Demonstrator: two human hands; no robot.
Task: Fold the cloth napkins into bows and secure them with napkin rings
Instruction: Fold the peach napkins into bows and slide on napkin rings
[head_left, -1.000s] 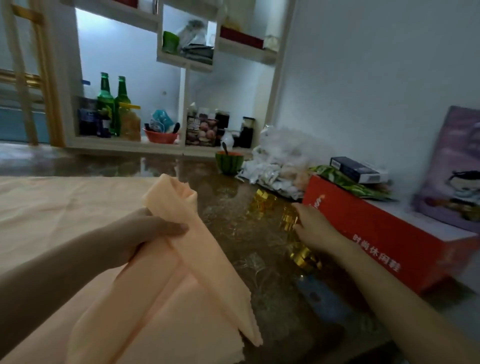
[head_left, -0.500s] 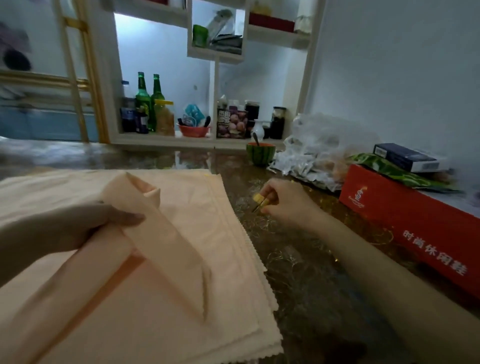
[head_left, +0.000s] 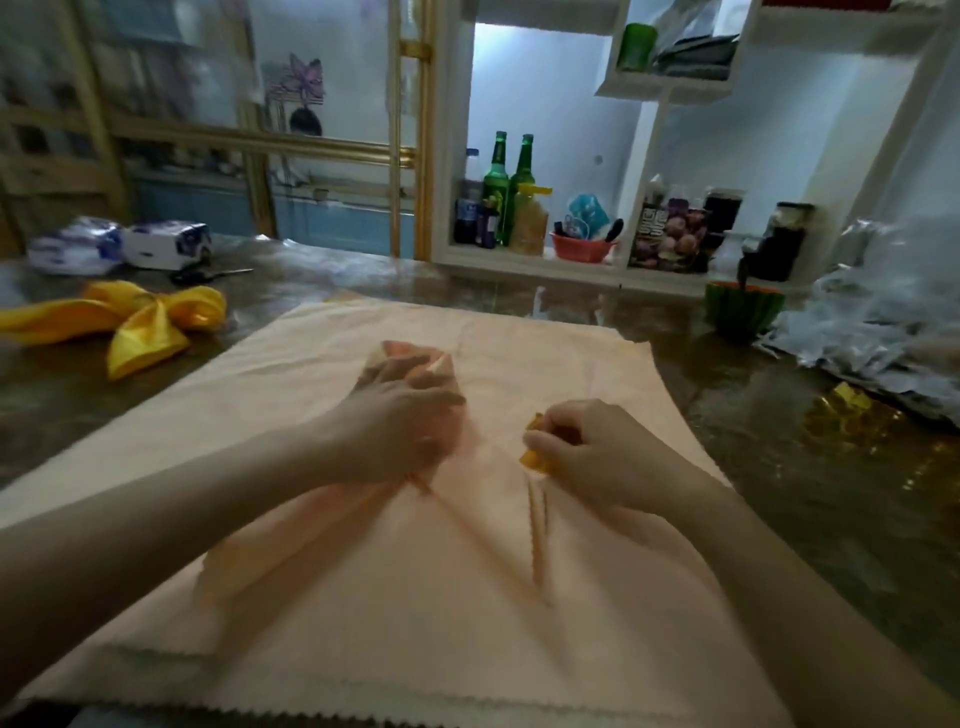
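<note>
Peach napkin, folded to a narrow band and doubled over, lies on top of a flat stack of like napkins, its two tails spreading toward the person in a V. Just past the tails, the left hand has its fingers curled round the gathered middle of the band, with the loop standing up beyond the knuckles. Beside it, the right hand pinches a gold napkin ring between thumb and fingers, apart from the cloth. The step in hand looks like ringing the bow. Next, the ring's opening must be lined up with the pinched cloth and slid on while the left grip stays tight. Farther off on the table lie a finished yellow bow to the left and spare gold rings to the right.
</note>
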